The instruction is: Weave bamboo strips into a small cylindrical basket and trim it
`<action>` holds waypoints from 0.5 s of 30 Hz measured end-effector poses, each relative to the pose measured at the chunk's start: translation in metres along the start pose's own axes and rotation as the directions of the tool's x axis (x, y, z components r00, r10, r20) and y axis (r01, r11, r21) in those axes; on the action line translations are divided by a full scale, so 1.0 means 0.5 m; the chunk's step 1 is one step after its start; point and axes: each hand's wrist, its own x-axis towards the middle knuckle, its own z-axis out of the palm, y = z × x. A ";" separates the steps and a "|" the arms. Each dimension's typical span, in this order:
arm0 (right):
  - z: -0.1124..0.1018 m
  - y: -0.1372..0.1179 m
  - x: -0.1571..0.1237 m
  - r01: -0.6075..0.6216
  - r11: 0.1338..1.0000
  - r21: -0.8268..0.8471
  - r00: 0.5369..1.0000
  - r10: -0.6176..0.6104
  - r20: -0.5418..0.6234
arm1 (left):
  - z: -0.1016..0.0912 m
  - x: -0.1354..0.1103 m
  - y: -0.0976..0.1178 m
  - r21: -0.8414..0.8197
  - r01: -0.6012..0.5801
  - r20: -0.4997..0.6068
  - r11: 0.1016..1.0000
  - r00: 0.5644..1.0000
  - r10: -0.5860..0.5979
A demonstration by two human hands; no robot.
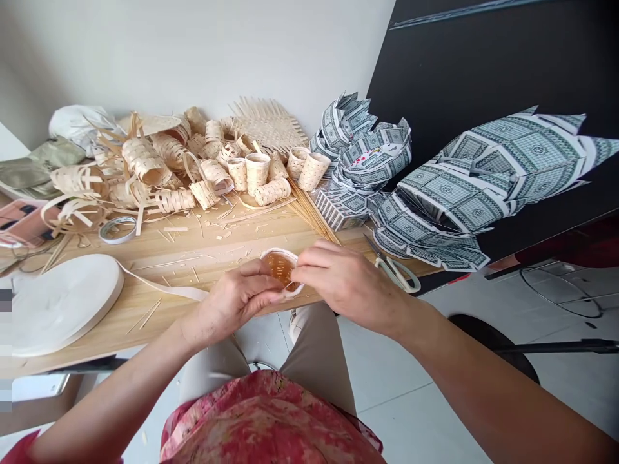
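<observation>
A small woven basket (280,265) with a white rim is at the table's front edge, its opening tipped toward me. My left hand (244,290) is closed on the near left side of the basket, thumb and fingers pinching the rim. At the right of the rim, my right hand (338,277) is closed in a pinch. A thin pale strand shows at its fingertips inside the basket; its kind is too small to tell. Both hands partly hide the basket's sides.
On the left lies a large white roll of strip (58,303), with a tape roll (118,229) behind it. Several woven cups (257,169) crowd the back. Scissors (394,267) lie right of my hands, near folded-card constructions (449,193). Shavings litter the wooden table (184,258).
</observation>
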 end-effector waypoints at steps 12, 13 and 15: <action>0.021 0.022 0.004 -0.079 0.991 0.109 0.994 0.086 -0.067 | 0.007 -0.003 -0.027 -0.216 0.184 -0.002 0.959 0.982 -0.189; 0.023 0.020 0.003 -0.084 0.990 0.110 0.994 0.092 -0.065 | 0.007 -0.005 -0.028 -0.211 0.184 -0.005 0.960 0.982 -0.189; 0.027 0.019 0.002 -0.090 0.990 0.112 0.992 0.099 -0.076 | 0.007 -0.006 -0.029 -0.199 0.182 -0.006 0.963 0.982 -0.187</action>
